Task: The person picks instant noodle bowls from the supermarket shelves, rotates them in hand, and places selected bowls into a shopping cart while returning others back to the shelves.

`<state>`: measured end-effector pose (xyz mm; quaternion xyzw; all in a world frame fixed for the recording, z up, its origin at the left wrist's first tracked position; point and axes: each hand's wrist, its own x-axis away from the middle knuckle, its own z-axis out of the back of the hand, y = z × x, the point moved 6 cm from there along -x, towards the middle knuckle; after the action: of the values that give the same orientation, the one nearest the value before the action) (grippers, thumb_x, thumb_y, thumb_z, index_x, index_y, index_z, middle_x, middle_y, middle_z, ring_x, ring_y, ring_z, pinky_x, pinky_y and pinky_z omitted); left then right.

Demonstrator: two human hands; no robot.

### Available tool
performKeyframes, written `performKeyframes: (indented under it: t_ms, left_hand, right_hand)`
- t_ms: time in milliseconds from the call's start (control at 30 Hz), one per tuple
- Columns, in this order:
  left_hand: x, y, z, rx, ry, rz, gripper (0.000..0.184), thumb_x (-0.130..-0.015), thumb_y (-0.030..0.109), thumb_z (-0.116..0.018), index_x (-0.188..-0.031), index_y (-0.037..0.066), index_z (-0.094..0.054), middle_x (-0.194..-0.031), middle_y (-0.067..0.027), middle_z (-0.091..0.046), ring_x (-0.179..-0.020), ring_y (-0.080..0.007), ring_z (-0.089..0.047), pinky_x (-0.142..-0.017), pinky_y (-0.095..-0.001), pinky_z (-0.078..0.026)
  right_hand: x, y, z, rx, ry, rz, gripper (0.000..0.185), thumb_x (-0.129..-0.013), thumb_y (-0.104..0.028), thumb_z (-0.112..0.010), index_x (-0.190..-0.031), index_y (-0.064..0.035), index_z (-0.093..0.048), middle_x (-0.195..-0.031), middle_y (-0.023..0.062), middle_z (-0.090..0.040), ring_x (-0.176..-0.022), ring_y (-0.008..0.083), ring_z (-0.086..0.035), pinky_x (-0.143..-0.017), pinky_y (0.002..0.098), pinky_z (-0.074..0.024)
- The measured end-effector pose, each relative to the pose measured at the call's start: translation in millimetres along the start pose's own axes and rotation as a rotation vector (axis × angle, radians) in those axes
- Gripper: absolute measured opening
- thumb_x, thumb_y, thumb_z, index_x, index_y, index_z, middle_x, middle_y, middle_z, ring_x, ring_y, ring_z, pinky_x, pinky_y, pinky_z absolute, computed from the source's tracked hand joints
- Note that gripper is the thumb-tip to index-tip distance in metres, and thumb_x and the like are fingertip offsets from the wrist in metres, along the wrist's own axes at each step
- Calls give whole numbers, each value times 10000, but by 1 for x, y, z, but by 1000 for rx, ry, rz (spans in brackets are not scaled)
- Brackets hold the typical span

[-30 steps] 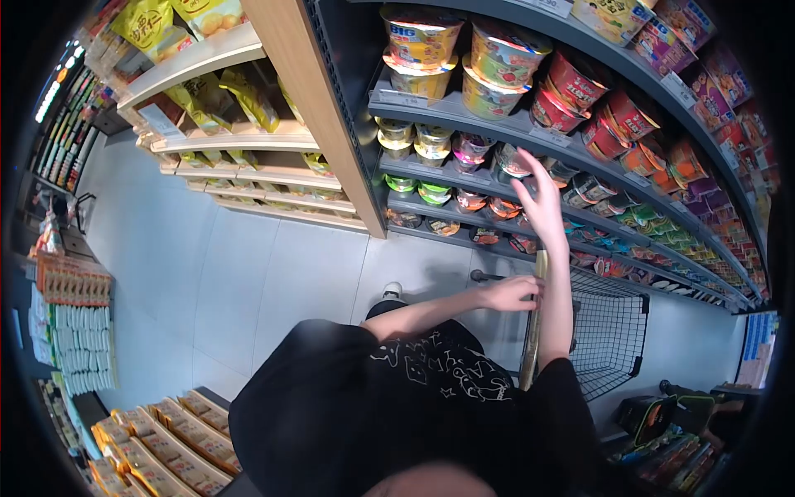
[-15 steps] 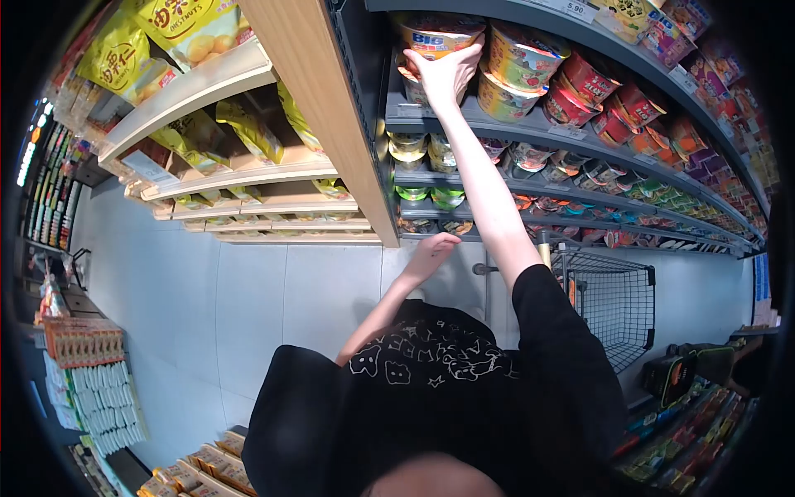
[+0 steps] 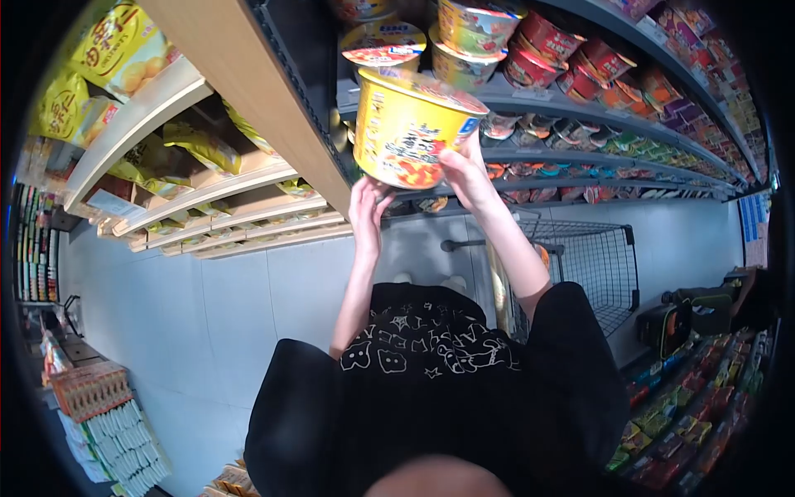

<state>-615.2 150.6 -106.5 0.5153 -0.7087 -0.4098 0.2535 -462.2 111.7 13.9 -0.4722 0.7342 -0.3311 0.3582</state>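
Observation:
A large yellow instant noodle cup (image 3: 406,132) is tilted in front of the shelf, off the shelf surface. My right hand (image 3: 470,178) grips its right side, with the thumb on the front and the other fingers mostly hidden behind it. At the cup's lower left, my left hand (image 3: 367,214) has its curled fingers against the bottom edge. Another yellow noodle cup (image 3: 383,45) stands on the shelf just behind. Beside it are stacked noodle cups (image 3: 476,33) with light, colourful prints.
Red noodle cups (image 3: 534,54) continue along the curved grey shelf. A wooden post (image 3: 273,91) separates it from shelves of yellow chestnut bags (image 3: 124,45). A wire shopping cart (image 3: 592,265) stands at right. Boxed goods (image 3: 91,389) are stacked at far left.
My right hand has drawn the yellow noodle cup off the shelf towards me. My left hand has risen to the cup's bottom. The view has shifted slightly.

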Motion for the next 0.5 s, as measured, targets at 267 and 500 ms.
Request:
performKeyframes:
  t_ms: [267, 500]
  left_hand:
    - [26, -21, -43, 427, -352, 368, 828, -720, 497, -607, -1330, 135, -180, -1306, -85, -304, -1226, -216, -283, -992, -409, -266]
    - [29, -19, -38, 36, -250, 300, 917, -671, 450, -674, -1340, 124, -138, -1282, -85, -316, -1169, -202, -358, -947, -365, -327]
  right_hand:
    - [78, 55, 69, -278, -1, -312, 614, -802, -396, -521, -1249, -15, -342, -1202, 113, -475, -1094, 220, -470, -930, 383, -367]
    - [80, 71, 79, -137, 194, -166, 479, -917, -330, -330, -1307, -67, -241, -1279, 52, -378, -1178, 152, -367, -979, 325, -287]
